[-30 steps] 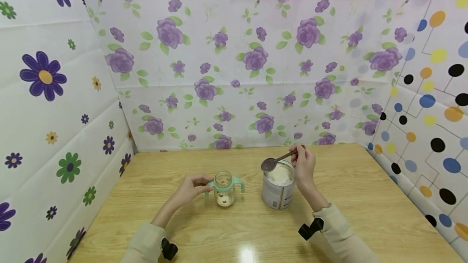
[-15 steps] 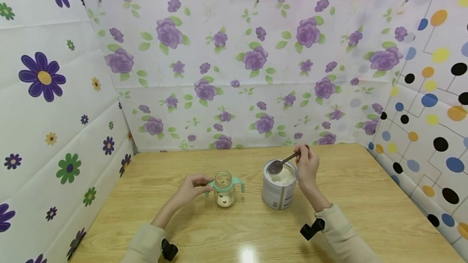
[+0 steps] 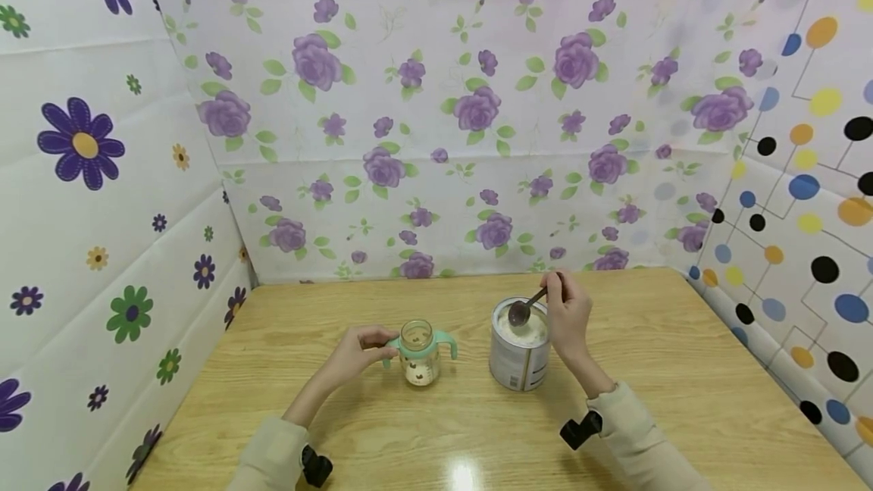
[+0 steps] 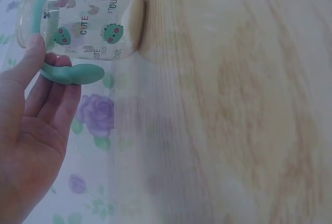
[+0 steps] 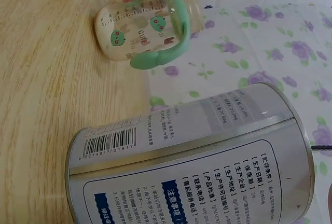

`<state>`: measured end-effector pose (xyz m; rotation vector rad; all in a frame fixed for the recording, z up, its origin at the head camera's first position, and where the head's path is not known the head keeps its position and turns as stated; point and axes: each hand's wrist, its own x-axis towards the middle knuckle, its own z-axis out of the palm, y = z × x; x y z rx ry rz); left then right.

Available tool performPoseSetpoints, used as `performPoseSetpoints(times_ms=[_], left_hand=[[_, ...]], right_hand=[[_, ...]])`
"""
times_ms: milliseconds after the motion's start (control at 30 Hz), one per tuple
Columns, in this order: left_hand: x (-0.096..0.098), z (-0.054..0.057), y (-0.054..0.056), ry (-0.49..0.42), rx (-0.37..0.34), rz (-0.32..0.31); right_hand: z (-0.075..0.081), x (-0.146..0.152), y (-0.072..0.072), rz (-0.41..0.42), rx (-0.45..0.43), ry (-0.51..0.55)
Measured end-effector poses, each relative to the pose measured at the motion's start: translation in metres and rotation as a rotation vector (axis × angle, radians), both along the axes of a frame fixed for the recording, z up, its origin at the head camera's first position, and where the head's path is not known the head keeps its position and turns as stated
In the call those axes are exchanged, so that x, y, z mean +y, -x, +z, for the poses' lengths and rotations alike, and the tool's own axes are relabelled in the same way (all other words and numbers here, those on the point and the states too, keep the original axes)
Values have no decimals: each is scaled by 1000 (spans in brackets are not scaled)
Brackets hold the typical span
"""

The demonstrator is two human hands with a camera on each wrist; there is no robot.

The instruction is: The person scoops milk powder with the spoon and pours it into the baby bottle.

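Observation:
My left hand [image 3: 356,351] pinches the left handle of a clear baby bottle [image 3: 419,367] that stands open on the table. In the left wrist view the thumb and fingers close round the mint-green handle [image 4: 72,73], and pale powder lies at the bottle's base. My right hand [image 3: 569,315] grips a dark brown spoon [image 3: 520,314] by its handle. Its bowl is over the pale powder [image 3: 524,333] inside an open milk powder can [image 3: 516,364]. From the right wrist, the can [image 5: 192,156] hides most of what the right hand does.
The wooden table [image 3: 382,438] spreads around the bottle and can. Behind it hangs a purple-rose cloth [image 3: 443,135], with patterned cloths on the left [image 3: 61,248] and right [image 3: 784,248]. Black wrist cameras sit at the left sleeve [image 3: 269,453] and right sleeve [image 3: 637,430].
The spoon has moved from beside the can's left rim to over the powder, its bowl now pointing more steeply down. The left hand and the bottle have stayed put.

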<state>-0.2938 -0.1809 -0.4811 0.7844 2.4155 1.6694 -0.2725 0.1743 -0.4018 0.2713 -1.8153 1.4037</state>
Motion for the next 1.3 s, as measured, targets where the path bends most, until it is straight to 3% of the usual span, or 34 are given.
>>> performPoseSetpoints(times_ms=[500,800,933,1033,1300], left_hand=[[-1,-2,-1,17,-21,13],[0,-2,0,12,-10,15],[0,0,0,9,-9,21],[0,-1,0,7,-10,19],[1,0,-1,2,-22,17]], right_hand=[[-8,-12,-5,78,69,-164],[-8,-11,-9,89,45,-151],[-6,-7,-11,121,-25,-116],[-7,-1,-10,156,-127,-64],[-25,25,9,253,-420,163]])
